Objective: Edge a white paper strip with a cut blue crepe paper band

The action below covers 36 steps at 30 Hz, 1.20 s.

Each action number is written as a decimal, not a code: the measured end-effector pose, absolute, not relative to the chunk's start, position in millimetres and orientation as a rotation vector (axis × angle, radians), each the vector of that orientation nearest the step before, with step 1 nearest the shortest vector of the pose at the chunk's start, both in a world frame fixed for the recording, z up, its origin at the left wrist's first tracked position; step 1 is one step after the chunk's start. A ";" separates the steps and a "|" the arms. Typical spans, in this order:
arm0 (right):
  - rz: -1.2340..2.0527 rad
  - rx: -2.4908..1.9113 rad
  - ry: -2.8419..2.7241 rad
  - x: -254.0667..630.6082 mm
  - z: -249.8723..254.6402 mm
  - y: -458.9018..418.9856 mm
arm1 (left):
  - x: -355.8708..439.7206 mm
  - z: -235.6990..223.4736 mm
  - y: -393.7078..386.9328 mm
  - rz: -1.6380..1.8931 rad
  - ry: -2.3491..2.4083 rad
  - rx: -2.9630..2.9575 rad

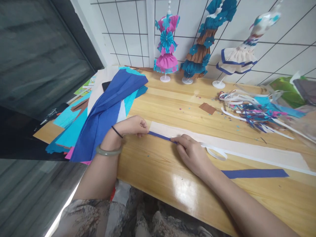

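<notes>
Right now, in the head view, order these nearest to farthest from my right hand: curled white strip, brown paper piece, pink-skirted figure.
1. Curled white strip, just right of the right hand.
2. Brown paper piece, farther back, slightly right.
3. Pink-skirted figure, by the tiled wall.

One head-worn camera looks forward and down from above the near edge of the glossy, pale yellow wooden table (150, 168), close over the bare left hand (135, 126) and bare right hand (189, 149), facing the white, dark-lined tiled wall (130, 44).
</notes>
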State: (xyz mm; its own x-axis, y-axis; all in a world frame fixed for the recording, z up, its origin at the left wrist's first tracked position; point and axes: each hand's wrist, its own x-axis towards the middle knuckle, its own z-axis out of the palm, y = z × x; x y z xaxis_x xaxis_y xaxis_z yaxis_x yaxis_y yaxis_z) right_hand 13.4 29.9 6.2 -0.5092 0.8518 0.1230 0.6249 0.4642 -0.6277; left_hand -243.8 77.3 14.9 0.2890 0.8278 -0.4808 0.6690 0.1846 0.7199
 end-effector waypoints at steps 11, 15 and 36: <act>0.735 -1.280 -2.255 12.8 4.4 33.5 | -236.4 21.1 75.7 0.198 1.501 1.535; 0.739 -1.305 -2.231 11.4 5.2 34.5 | -236.0 21.8 75.4 0.212 1.493 1.511; 0.778 -1.420 -2.224 7.0 9.6 38.8 | -236.4 17.9 78.4 0.199 1.503 1.548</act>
State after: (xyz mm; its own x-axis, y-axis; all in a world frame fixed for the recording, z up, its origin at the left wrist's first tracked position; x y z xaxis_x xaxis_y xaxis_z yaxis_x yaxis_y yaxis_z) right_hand 7.0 38.8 9.6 -0.4118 0.9108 0.0273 0.6954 0.3335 -0.6366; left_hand -236.4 78.4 17.9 0.2353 0.8499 -0.4716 0.6975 0.1903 0.6909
